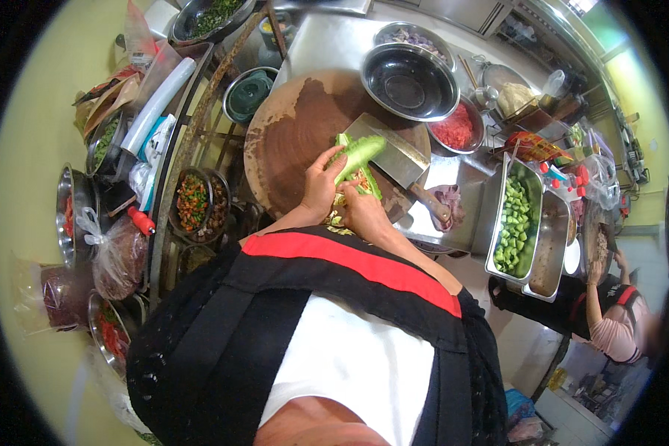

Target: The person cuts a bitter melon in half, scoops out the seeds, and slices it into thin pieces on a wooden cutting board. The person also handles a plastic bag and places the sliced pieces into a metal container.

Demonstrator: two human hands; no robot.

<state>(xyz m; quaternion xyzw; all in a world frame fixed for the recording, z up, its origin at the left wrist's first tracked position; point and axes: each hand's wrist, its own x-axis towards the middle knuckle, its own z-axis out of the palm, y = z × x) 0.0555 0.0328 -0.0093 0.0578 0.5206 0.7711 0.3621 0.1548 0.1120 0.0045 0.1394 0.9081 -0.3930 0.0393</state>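
Both my hands are over the near part of a round wooden chopping block point(290, 122). My left hand point(321, 179) grips a piece of bitter melon point(368, 149), pale green and bumpy. My right hand point(360, 209) is against the lower end of the melon, its fingers bent; whether it grips the melon is hard to tell. Another melon piece point(374, 184), with seeds and pith showing, lies just beneath. Loose pale pith bits point(335, 217) are by my apron. A cleaver point(393, 153) lies flat on the block's right side, its wooden handle point(430, 203) towards the lower right.
An empty black bowl point(410, 82) overlaps the block's far right edge, beside a bowl of red minced food point(456, 129). Right stands a steel pan of chopped green vegetable point(513, 234). Bowls of chopped peppers point(192, 200) sit left. A co-worker point(607, 312) is at far right.
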